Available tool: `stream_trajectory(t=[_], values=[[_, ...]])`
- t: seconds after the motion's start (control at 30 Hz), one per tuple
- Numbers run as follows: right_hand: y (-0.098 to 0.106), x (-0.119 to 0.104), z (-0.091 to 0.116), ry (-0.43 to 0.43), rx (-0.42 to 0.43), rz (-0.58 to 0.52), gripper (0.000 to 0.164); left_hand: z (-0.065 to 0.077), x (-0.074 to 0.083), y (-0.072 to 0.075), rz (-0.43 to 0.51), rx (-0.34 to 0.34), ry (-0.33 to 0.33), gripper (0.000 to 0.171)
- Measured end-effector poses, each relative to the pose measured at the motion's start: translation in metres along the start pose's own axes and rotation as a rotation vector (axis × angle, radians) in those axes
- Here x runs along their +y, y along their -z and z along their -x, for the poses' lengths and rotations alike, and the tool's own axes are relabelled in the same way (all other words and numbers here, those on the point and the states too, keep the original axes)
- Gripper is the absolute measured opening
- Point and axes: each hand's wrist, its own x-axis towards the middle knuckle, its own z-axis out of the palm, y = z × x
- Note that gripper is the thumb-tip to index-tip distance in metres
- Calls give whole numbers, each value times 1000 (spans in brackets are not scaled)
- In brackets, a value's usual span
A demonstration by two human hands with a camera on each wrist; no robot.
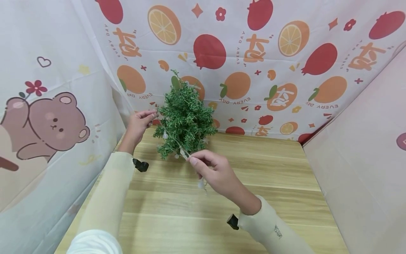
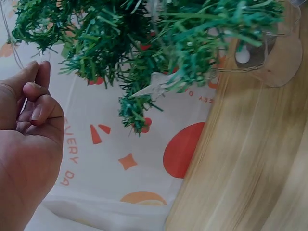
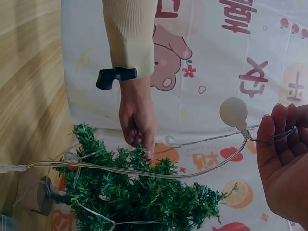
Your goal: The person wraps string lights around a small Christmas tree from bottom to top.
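A small green artificial Christmas tree (image 1: 185, 116) stands at the back of the wooden table, wound with a thin clear-wired string of lights. At the tree's left side my left hand (image 1: 139, 123) pinches the wire between thumb and fingertips; the left wrist view shows this hand (image 2: 33, 115) beside the branches. In front of the tree, my right hand (image 1: 219, 173) pinches another stretch of the wire. Close by its fingertips in the right wrist view is a round white bulb (image 3: 234, 113). A clear star-shaped light (image 2: 151, 85) pokes out from the lower branches.
The wooden table (image 1: 269, 190) runs forward from a fruit-printed cloth (image 1: 253, 81) behind the tree. A bear-printed cloth (image 1: 54, 123) hangs at the left, a pale one (image 1: 358, 148) at the right. The tree's round base (image 3: 36, 192) shows in the right wrist view.
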Motion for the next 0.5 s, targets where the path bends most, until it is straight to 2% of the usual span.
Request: stream_trajectory(t=[0.07,0.13,0.27,0.37,0.5], values=[[2,1,0,1,10,-4,14,1,-4,-2,-17,-4,0,20],[3,0,0,-9,20,-7,14,3,-6,-5,-50,-9,1,22],[6,4,0,-28,37,-20,14,2,-15,-6,-125,-5,-20,37],[8,7,0,-53,47,-39,16,-1,-23,-2,-132,-2,-39,43],[12,10,2,-95,62,-55,19,7,-23,5,-170,4,-29,44]])
